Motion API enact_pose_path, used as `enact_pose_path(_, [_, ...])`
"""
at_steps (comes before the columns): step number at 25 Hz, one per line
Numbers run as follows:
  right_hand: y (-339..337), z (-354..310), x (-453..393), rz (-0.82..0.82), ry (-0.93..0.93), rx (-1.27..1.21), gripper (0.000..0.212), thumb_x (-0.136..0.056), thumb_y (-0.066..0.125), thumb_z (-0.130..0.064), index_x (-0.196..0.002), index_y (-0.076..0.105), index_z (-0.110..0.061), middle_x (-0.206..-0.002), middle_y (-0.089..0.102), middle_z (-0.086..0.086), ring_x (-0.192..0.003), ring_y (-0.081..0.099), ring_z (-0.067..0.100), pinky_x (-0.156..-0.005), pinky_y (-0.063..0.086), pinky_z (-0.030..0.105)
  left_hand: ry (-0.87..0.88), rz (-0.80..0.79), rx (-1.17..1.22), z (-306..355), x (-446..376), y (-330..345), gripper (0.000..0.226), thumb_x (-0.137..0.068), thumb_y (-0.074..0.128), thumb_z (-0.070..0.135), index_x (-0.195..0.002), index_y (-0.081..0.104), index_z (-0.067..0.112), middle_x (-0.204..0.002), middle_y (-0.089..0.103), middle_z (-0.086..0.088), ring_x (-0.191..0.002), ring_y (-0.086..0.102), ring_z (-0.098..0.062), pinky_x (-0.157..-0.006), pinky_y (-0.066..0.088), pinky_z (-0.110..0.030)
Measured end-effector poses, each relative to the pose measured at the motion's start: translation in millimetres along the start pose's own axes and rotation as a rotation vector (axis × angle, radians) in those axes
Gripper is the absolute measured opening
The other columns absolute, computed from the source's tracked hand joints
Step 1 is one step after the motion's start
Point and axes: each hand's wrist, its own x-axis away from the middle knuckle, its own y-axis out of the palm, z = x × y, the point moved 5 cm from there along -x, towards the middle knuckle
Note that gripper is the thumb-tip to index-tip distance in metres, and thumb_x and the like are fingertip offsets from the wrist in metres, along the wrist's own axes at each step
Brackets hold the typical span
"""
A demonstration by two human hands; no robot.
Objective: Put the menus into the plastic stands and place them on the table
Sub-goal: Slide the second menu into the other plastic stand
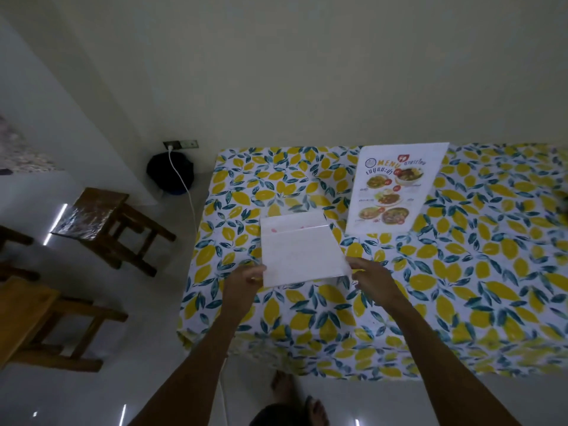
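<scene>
Menu sheet (302, 252) between left hand (246, 279) and right hand (367, 276), edges pinched.

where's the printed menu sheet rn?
In the head view, the printed menu lies face up on the lemon-print tablecloth, toward the far edge, right of the white sheet both hands hold.

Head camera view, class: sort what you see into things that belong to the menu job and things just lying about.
Job: blank-side menu sheet held by left hand and right hand; printed menu; table.

Lying about: wooden stools, white cable, dark bag.
</scene>
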Motion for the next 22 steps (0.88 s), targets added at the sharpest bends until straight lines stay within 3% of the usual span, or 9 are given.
enact_pose_path(4, [-25, -19, 36, 0.097, -0.15, 0.101, 0.036, -0.092, 0.058, -0.006, -0.123, 0.066, -0.022, -0.106, 0.073, 0.002, -0.083, 0.064, 0.016, -0.077, 0.053, 0.036, 0.201, 0.018, -0.053, 34, 26, -14, 0.022, -0.088, 0.068, 0.001, -0.109, 0.076, 0.003, -0.104, 0.073, -0.01, -0.095, 0.07, -0.024, -0.083, 0.059, -0.031])
enact_pose_path(8, [-39, -31, 50, 0.16, -0.237, 0.157, 0.029, -0.095, 0.059, -0.021, -0.122, 0.067, -0.023, -0.095, 0.076, 0.01, -0.081, 0.069, 0.025, -0.077, 0.056, 0.043, 0.298, 0.048, -0.143, 60, 36, -24, 0.019, -0.089, 0.071, 0.008, -0.107, 0.078, 0.007, -0.098, 0.072, -0.006, -0.082, 0.067, -0.01, -0.071, 0.051, -0.008])
enact_pose_path(11, [-51, -45, 46, 0.19, -0.307, 0.173, 0.026, -0.096, 0.057, -0.028, -0.118, 0.07, -0.021, -0.084, 0.074, 0.009, -0.071, 0.068, 0.024, -0.07, 0.056, 0.043, 0.371, 0.059, -0.216, 73, 28, -27, 0.019, -0.091, 0.07, 0.024, -0.106, 0.079, 0.015, -0.097, 0.072, 0.001, -0.082, 0.065, -0.002, -0.074, 0.052, -0.015])
enact_pose_path(15, [-64, -62, 22, 0.235, -0.308, 0.177, 0.026, -0.095, 0.056, -0.035, -0.111, 0.072, -0.02, -0.076, 0.073, 0.01, -0.069, 0.067, 0.024, -0.071, 0.055, 0.041, 0.4, 0.091, -0.247, 94, 8, -32, 0.017, -0.09, 0.071, 0.028, -0.102, 0.079, 0.019, -0.093, 0.071, 0.007, -0.082, 0.065, -0.001, -0.076, 0.049, -0.01])
enact_pose_path(18, [-71, -76, -1, 0.263, -0.318, 0.092, 0.024, -0.096, 0.056, -0.034, -0.105, 0.072, -0.019, -0.092, 0.071, 0.0, -0.08, 0.065, 0.013, -0.079, 0.051, 0.033, 0.396, 0.11, -0.236, 108, -17, -37, 0.015, -0.088, 0.072, 0.03, -0.095, 0.079, 0.019, -0.097, 0.074, 0.005, -0.086, 0.067, -0.003, -0.078, 0.051, -0.014])
enact_pose_path(20, [-74, -89, -18, 0.304, -0.354, 0.038, 0.022, -0.097, 0.054, -0.031, -0.101, 0.07, -0.015, -0.09, 0.066, -0.003, -0.078, 0.061, -0.004, -0.074, 0.046, 0.016, 0.352, 0.132, -0.147, 118, -36, -38, 0.013, -0.087, 0.074, 0.029, -0.079, 0.075, 0.018, -0.087, 0.073, 0.005, -0.082, 0.066, 0.0, -0.072, 0.046, -0.007])
enact_pose_path(22, [-74, -96, -40, 0.348, -0.357, -0.011, 0.023, -0.098, 0.053, -0.029, -0.102, 0.067, -0.011, -0.091, 0.063, -0.002, -0.076, 0.06, -0.01, -0.067, 0.042, 0.002, 0.344, 0.148, -0.157, 126, -59, -33, 0.025, -0.088, 0.073, 0.028, -0.066, 0.062, 0.024, -0.073, 0.063, 0.005, -0.075, 0.061, 0.001, -0.067, 0.041, -0.007])
